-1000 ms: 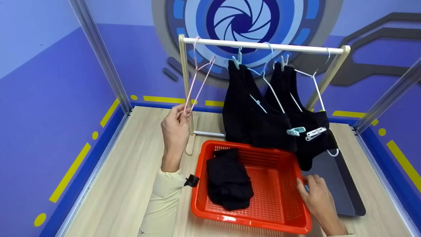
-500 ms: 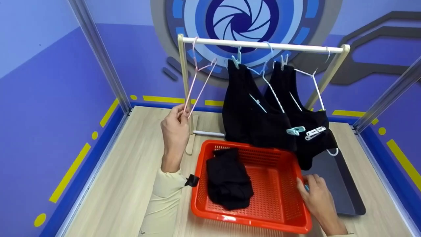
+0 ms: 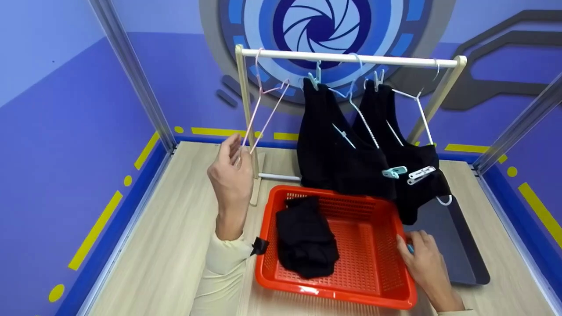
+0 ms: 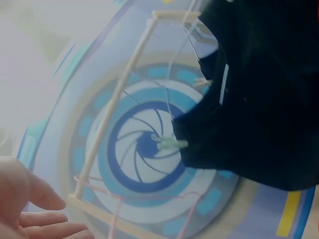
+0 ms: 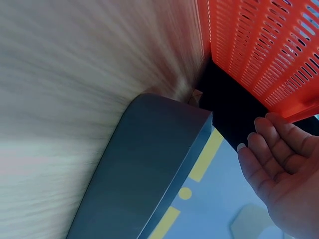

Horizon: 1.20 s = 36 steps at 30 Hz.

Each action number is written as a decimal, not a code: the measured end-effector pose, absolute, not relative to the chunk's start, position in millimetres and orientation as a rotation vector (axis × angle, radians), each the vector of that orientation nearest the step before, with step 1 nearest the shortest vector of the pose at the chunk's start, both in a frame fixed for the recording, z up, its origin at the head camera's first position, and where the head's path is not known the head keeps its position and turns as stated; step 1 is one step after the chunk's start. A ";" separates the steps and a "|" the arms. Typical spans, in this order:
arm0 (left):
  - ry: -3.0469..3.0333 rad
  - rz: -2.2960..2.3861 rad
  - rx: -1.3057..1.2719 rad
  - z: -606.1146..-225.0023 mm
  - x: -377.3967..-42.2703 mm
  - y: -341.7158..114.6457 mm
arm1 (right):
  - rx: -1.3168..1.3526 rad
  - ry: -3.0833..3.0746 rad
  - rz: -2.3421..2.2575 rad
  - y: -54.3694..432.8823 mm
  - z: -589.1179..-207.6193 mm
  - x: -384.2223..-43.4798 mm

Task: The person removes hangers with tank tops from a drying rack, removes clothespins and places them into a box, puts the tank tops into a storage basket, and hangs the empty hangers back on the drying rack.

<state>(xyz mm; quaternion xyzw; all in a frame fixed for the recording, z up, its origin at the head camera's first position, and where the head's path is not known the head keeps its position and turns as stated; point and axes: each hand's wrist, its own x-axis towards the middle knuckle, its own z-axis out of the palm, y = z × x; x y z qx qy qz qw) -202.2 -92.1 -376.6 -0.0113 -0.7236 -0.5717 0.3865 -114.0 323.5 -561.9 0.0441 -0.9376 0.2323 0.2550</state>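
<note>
In the head view my left hand (image 3: 230,173) is at the lower end of a pink hanger (image 3: 281,87) that hangs from the rack's bar (image 3: 307,55). Its fingers have spread apart; the left wrist view shows them straight, away from the hanger. My right hand (image 3: 423,263) holds the right rim of the red plastic basket (image 3: 333,303), thumb inside and fingers outside. Between thumb and forefinger a small blue thing (image 3: 410,248) peeks out, mostly hidden. Inside the basket lies a folded black garment (image 3: 305,241).
Two black sleeveless tops (image 3: 338,162) hang on a blue and a white hanger (image 3: 426,123), held by clothespins (image 3: 395,172). A dark grey tray (image 3: 452,259) sits right of the basket. Walls stand behind and at both sides of the wooden table (image 3: 167,219).
My left hand has loosened its fingers from the pink hanger and moved slightly left and down. The right hand and the basket have kept their places.
</note>
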 end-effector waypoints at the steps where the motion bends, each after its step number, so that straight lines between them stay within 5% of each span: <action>1: -1.828 -1.462 -0.050 -375.3 -201.4 -89.7 | 0.117 -2.547 0.631 323.5 -561.5 -114.1; 36: -2.209 -1.462 -0.381 -427.6 -195.5 83.5 | 0.096 -2.530 0.657 319.5 -562.5 -113.6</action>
